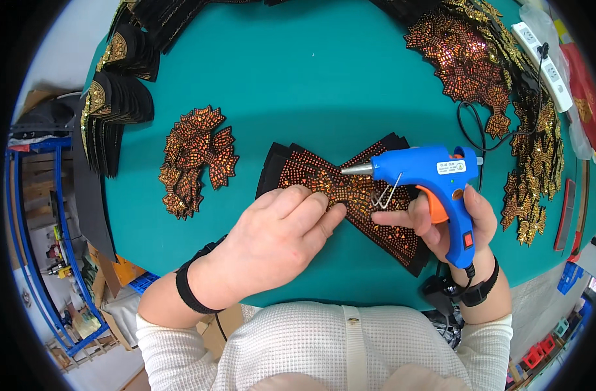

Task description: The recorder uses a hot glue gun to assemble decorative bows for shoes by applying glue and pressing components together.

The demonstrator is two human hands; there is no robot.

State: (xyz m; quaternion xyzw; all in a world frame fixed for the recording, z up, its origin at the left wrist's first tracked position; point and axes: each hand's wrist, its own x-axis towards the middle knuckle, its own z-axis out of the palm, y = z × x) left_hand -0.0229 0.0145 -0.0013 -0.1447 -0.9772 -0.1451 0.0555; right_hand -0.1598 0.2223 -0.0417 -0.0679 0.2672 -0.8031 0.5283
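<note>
In front of me lies a large black bow (396,244) studded with orange and gold stones, with a smaller gold-studded piece (339,187) over its middle. My left hand (282,231) is closed, its bunched fingertips pressing on the middle of the bow; whatever they pinch is hidden beneath them. A blue hot glue gun (418,163) with an orange trigger is gripped in my right hand (464,225). Its metal nozzle points left, just above the bow's centre. The index finger of that hand stretches out toward the bow, under the gun's wire stand.
Orange-studded pieces (197,159) lie left on the green table (278,78). More orange pieces (457,58) and gold ones (539,156) are heaped at the right, beside a white power strip (542,65) and black cable. Stacked black pieces (119,107) stand at the far left edge.
</note>
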